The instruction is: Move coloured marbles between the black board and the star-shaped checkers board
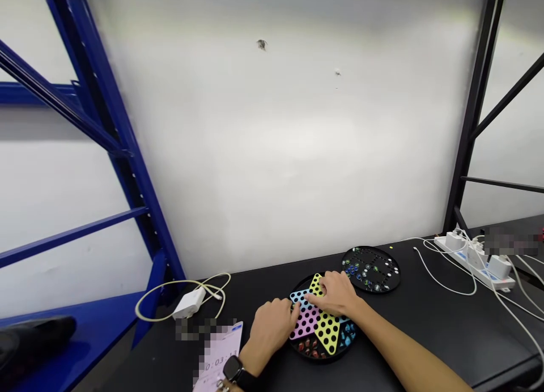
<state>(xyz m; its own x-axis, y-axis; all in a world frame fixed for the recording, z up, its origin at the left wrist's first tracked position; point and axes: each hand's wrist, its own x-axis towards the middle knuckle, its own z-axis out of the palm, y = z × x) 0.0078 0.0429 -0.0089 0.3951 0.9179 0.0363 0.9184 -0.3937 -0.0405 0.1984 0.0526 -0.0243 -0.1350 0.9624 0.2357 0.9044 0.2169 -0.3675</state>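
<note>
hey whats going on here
A person's left hand is at the left edge of a star-shaped board in a round black tray, the right hand over the board's far part. Red pieces and blue pieces lie in the tray. A second round tray with marbles lies behind, to the right. I cannot tell whether either hand holds anything.

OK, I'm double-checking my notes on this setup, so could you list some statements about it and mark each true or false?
1. The right hand is over the star board. True.
2. The star board is all one colour. False: it shows yellow, pink and light blue.
3. A watch is on the left wrist. True.
4. The power strip lies left of the star board. False: it lies to the right.
5. Red pieces lie beside the star board. True.
</note>
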